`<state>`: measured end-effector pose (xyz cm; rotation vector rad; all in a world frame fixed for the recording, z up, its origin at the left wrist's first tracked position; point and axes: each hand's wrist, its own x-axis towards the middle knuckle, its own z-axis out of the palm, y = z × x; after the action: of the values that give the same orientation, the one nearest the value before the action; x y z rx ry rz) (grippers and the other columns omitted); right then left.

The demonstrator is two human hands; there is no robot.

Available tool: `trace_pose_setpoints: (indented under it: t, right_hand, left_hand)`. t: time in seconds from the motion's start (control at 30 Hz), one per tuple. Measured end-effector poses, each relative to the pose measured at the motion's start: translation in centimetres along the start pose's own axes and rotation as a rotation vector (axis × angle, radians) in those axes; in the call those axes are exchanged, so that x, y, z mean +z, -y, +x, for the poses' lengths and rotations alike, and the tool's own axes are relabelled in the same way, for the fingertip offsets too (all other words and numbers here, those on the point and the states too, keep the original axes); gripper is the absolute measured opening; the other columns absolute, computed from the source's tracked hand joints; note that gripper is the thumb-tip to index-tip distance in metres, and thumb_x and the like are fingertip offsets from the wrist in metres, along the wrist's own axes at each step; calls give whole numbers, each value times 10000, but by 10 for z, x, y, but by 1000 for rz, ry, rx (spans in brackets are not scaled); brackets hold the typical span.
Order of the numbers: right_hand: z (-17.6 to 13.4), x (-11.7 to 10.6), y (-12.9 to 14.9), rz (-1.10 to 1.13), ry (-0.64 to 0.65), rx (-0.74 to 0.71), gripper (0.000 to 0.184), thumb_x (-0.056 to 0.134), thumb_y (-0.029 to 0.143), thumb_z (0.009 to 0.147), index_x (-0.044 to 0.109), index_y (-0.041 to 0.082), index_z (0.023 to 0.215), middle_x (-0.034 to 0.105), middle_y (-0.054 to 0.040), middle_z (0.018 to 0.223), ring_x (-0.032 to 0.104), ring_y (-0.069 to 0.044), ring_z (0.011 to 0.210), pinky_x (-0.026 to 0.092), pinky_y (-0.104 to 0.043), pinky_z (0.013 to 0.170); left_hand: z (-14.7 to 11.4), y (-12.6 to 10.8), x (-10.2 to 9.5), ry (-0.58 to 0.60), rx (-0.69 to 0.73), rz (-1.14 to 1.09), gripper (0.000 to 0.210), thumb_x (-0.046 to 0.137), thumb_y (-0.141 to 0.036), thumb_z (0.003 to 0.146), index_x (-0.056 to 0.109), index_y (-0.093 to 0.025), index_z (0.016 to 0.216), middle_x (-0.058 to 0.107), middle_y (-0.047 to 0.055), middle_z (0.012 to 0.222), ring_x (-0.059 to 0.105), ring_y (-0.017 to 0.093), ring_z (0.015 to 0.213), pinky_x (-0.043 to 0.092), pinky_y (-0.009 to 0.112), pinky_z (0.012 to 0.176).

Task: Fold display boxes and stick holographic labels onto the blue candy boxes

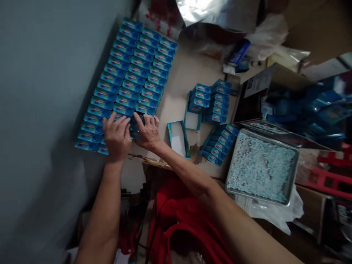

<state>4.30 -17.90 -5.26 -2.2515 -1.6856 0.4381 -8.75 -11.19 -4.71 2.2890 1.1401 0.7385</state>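
Note:
Small blue printed boxes stand packed in long rows on the table against the wall. At the near end of these rows, my left hand rests on the box tops, fingers stretched and slightly apart. Close beside it, my right hand grips a small blue box at the end of a row. The fingers and thumb cover much of that box, so its outline is partly hidden. Right of my hands lies an open shallow carton tray with a white inside.
More blue boxes stand in short rows by a second tray. A metal tray of small pale-blue pieces sits at right, beside a large open carton with blue packets. A grey wall bounds the left.

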Motion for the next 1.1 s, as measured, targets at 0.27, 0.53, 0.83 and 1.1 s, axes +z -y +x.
trace_pose_setpoints:
  t: [0.27,0.53,0.83,1.1]
  right_hand:
    - [-97,-91,-125,-50,-304,-71,837,586,559,903,439,130,1606,464,-226,1505,419,-388,1428,356,-558,1213]
    - [-94,-86,-243,-180,-215,-40,718,620,333,903,484,149,1584,457,-221,1547,377,-392,1492,353,-604,1230]
    - [-68,-94,-225,-220,-83,24,862,629,360,913,292,167,1682,336,-221,1677,273,-420,1585,312,-628,1248]
    - [-60,-95,-233,-295,41,37,1068,627,631,928,134,80,1699,180,-290,1740,141,-447,1631,154,-731,1256]
  left_hand:
    - [-113,-94,52,-101,-153,5,355,616,-397,999,605,-199,1294,693,152,1130,659,307,1077,517,502,1000]
    - [-86,-97,153,338,-336,251,531,504,-245,1027,501,-128,1546,677,214,1315,678,335,1159,554,429,987]
    - [-67,-72,124,444,-350,395,521,477,-210,1044,521,-167,1561,680,176,1271,702,303,1117,573,352,894]
    - [-78,-61,137,452,-311,370,555,445,-137,1026,497,-159,1578,693,179,1220,709,276,1068,564,322,871]
